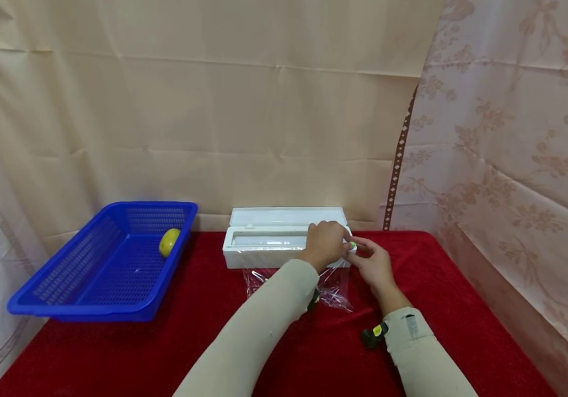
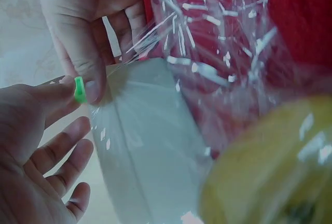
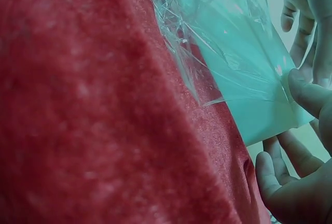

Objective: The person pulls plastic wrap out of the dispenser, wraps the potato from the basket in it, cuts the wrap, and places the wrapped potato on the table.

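Observation:
A white cling film box (image 1: 286, 258) stands lid up at the back of the table, a film roll (image 1: 269, 241) inside. Clear film (image 1: 336, 295) is drawn over its front edge and hangs crumpled onto the cloth. My left hand (image 1: 326, 242) reaches across to the box's right end, its thumb and a fingertip pinching a small green slider (image 2: 79, 89). Its other fingers hang loose. My right hand (image 1: 375, 267) grips that same end, thumb on the film-covered edge, fingers around the end. A round yellow fruit (image 2: 270, 172) looms close in the left wrist view; my left arm hides it in the head view.
At the left stands a blue plastic basket (image 1: 147, 309) with another yellow fruit (image 1: 169, 242) against its right wall. Red cloth (image 1: 462, 325) covers the table. Beige curtains (image 1: 264, 110) hang close behind, and patterned ones (image 1: 527, 165) on the right.

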Demonstrator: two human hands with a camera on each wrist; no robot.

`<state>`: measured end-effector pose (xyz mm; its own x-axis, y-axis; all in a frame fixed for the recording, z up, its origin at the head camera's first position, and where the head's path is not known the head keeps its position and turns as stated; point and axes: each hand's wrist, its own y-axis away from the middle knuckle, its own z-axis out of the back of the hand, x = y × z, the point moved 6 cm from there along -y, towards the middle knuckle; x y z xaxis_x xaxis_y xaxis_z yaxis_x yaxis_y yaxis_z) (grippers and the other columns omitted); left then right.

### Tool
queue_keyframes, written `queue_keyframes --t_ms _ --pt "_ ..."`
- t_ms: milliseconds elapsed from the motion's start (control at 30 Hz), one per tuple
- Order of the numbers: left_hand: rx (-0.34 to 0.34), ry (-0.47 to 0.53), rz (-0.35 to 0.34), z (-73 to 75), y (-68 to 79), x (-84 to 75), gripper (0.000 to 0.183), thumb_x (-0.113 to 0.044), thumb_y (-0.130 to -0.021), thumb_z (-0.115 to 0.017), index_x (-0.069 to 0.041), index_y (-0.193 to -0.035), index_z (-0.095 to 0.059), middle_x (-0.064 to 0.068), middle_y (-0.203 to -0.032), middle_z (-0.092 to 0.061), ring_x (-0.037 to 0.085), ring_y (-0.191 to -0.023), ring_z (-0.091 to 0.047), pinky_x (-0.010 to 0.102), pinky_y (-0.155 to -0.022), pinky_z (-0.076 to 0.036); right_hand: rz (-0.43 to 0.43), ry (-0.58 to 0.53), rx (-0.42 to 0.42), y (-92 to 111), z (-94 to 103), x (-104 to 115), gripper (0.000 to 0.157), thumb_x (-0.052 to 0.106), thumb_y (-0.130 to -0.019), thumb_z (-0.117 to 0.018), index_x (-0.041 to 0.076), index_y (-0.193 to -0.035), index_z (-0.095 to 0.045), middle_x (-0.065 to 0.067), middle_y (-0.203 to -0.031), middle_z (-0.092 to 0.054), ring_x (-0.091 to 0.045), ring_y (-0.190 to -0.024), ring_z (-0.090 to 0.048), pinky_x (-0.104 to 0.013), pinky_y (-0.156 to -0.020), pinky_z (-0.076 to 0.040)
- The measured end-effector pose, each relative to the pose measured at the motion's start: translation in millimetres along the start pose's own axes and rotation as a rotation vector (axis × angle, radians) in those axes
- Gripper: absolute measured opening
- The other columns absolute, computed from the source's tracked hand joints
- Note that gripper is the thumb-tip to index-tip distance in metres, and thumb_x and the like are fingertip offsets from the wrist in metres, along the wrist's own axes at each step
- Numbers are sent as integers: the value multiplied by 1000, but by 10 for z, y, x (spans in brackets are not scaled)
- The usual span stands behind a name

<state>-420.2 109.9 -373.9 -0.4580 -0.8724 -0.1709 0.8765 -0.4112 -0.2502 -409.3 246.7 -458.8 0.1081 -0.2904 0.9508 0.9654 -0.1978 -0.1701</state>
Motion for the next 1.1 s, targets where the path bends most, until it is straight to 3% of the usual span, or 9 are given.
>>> queue_keyframes --t_ms 267,500,833,1100 --pt "-22 -6 45 -97 -56 35 14 -43 -96 -71 -40 -106 -81 -14 -104 -76 18 -99 -64 41 -84 -43 -6 21 6 15 -11 15 48 15 -89 -83 10 -134 -68 -19 -133 -69 -25 -111 -62 -17 -76 -51" --pt "-38 -49 43 -104 -57 49 12 -44 -95 -72 -39 -102 -81 -14 -103 -75 16 -99 -58 40 -86 -39 21 29 0 18 12 48 46 12 -89 -82 7 -133 -69 -22 -130 -70 -27 -112 -65 -15 -76 -53" --pt "-43 -146 15 -120 -59 61 12 -47 -95 -70 -42 -99 -81 -16 -106 -73 12 -98 -56 41 -89 -38 68 36 -12 22 29 67 44 8 -87 -83 4 -130 -71 -23 -123 -72 -7 -98 -67 -14 -75 -54" --pt "-64 -195 -6 -97 -32 109 12 -45 -96 -69 -43 -101 -80 -15 -106 -73 12 -98 -55 40 -88 -38 68 48 -22 19 27 66 47 13 -85 -87 7 -129 -73 -21 -122 -73 -4 -96 -67 -12 -75 -53"
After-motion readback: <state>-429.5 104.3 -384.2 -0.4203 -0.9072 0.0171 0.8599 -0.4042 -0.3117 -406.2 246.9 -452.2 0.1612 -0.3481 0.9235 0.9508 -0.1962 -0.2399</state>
